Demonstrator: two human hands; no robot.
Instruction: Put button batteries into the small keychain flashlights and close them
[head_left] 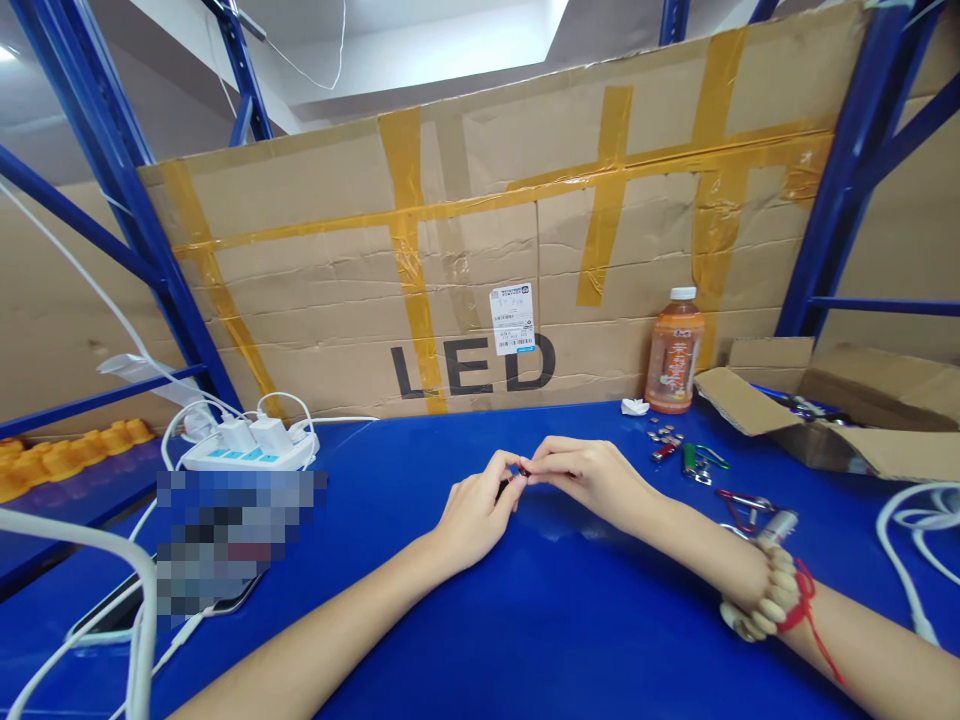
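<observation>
My left hand (pixel 480 510) is closed in a pinch around a small dark object with a hint of red (pixel 523 472), mostly covered by the fingers. Against it, the fingertips of my right hand (pixel 589 472) are pressed together; what lies between them is too small to make out. Both hands meet just above the blue tabletop (pixel 555 620). To their right lie several small round metal pieces (pixel 664 432), a small red item (pixel 666 450), a green carabiner (pixel 712 456) and a red carabiner (pixel 742 500) beside a silver cylinder (pixel 780 526).
An orange drink bottle (pixel 675 350) and crumpled white paper (pixel 634 407) stand near the cardboard backing (pixel 337 300). An open cardboard box (pixel 862 450) holds metal items at right. White cables (pixel 900 560), a power strip (pixel 247 455) and a blurred-out device (pixel 232 540) flank the hands.
</observation>
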